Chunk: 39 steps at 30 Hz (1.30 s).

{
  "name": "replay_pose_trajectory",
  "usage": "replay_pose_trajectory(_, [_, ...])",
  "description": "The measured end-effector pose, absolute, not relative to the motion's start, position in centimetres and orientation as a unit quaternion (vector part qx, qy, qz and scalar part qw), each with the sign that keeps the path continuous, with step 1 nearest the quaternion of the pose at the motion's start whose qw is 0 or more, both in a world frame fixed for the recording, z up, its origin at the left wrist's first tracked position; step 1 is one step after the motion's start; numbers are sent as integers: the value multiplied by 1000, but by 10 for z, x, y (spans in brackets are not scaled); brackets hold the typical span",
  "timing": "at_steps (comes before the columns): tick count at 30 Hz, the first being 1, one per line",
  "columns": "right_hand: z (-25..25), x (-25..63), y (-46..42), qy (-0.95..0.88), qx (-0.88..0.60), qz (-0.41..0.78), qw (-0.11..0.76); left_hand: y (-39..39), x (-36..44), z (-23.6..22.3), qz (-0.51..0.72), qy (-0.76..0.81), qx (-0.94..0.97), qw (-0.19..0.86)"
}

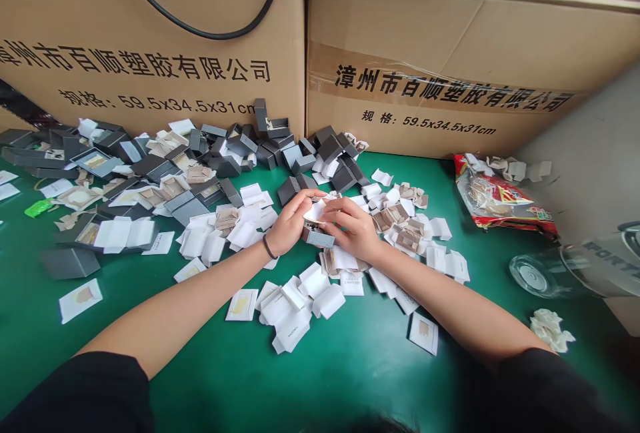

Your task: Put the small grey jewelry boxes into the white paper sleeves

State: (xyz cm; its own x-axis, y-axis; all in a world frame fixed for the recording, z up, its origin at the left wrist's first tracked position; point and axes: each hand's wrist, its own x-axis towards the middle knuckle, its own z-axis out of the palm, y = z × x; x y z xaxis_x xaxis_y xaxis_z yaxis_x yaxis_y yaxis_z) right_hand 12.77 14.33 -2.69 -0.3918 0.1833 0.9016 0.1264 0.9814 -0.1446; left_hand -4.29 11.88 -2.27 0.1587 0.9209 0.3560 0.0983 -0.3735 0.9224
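Near the middle of the table, my left hand [291, 225] is wrapped round the left side of a small grey box [320, 238]. A white paper insert [316, 211] shows at the top of this box. From the other side my right hand [354, 227] bends its fingers over the box and pinches at the paper. The fingertips partly hide where they grip. Folded white card inserts [285, 306] lie in a loose heap just below my hands. More card pieces [400, 216], white and brown, are scattered to the right of my right hand.
Behind, dark grey boxes [330, 146], several with lids up, are piled against large cardboard cartons [450, 33]. A black cable [220, 35] hangs in front. On the right are a red food packet [495, 199], a clear cup [533, 276] and crumpled tissue [550, 329].
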Motion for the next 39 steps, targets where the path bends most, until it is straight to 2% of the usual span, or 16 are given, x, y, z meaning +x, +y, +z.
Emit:
replay_pose_trajectory(14, [-31,128,149,-869,-59,45,489,117,-44,-19,509,370,670,394])
replay_pose_trajectory(24, [-31,129,153,-869,-40,117,478,115,-40,-20,529,364,676,362])
replay_pose_trajectory(27, [-29,128,152,-857,-47,116,499,115,-40,-20,544,374,639,396])
replay_pose_trajectory(33, [-26,131,149,-830,-97,84,543,115,-40,-18,538,404,498,547])
replay_pose_trajectory(39, [-28,130,148,-826,-120,38,550,116,-38,-19,535,412,517,526])
